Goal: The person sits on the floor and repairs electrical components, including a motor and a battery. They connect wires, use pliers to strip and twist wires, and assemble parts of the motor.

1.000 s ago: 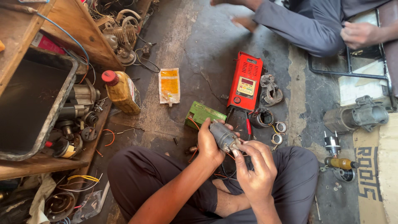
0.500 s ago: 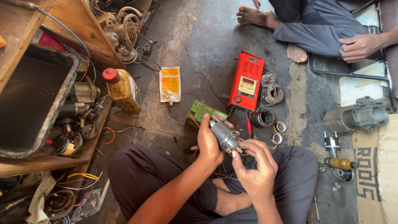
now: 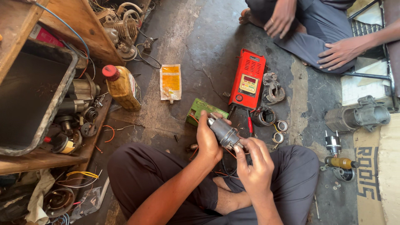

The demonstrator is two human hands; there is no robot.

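I sit cross-legged on a concrete floor. A small grey cylindrical motor (image 3: pixel 223 131) is held over my lap. My left hand (image 3: pixel 207 139) wraps around its left side. My right hand (image 3: pixel 254 160) pinches its lower end, where thin wires (image 3: pixel 228 153) trail down. Just beyond the motor lie a green box (image 3: pixel 199 109) and a red tester with a small display (image 3: pixel 248 80).
A yellow oil bottle with a red cap (image 3: pixel 121 86) and a yellow sachet (image 3: pixel 171 82) lie at the left. Metal motor parts (image 3: pixel 271 89) and rings (image 3: pixel 278 137) lie at the right. A wooden shelf with a black tray (image 3: pixel 29 93) stands at the left. Another person (image 3: pixel 316 29) sits opposite.
The person opposite has shifted, with both hands now resting on the knees. My hands and the motor stay in nearly the same place.
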